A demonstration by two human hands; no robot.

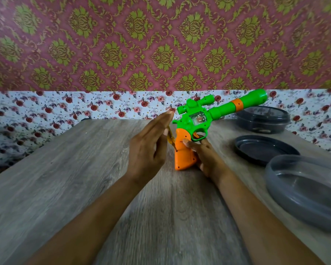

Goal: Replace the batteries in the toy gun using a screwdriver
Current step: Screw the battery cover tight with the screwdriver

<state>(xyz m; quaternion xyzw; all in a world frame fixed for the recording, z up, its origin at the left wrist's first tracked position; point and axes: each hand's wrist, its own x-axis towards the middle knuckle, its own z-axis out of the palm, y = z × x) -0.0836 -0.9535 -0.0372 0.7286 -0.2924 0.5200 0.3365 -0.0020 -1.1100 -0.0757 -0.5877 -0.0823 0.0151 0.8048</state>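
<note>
Gripping the orange butt of the green-and-orange plastic toy gun (186,119), the right hand (206,159) stands it upright mid-table. The left hand (149,148), fingers (163,120) straight, pinches a yellow-handled screwdriver (170,135) under its thumb, tip at the butt's screw hole. Dark round plastic containers (262,121) line the grey wood-grain table's (65,169) right edge.

Item 1: toy gun (196,121). Green body w/ scope, clear side window, orange grip & barrel band. I see it upright at ctr frame, grip down, barrel angled to upper right.
Item 2: screwdriver (170,136). Yellow translucent handle, tilted, tip against grip's left side.
</note>
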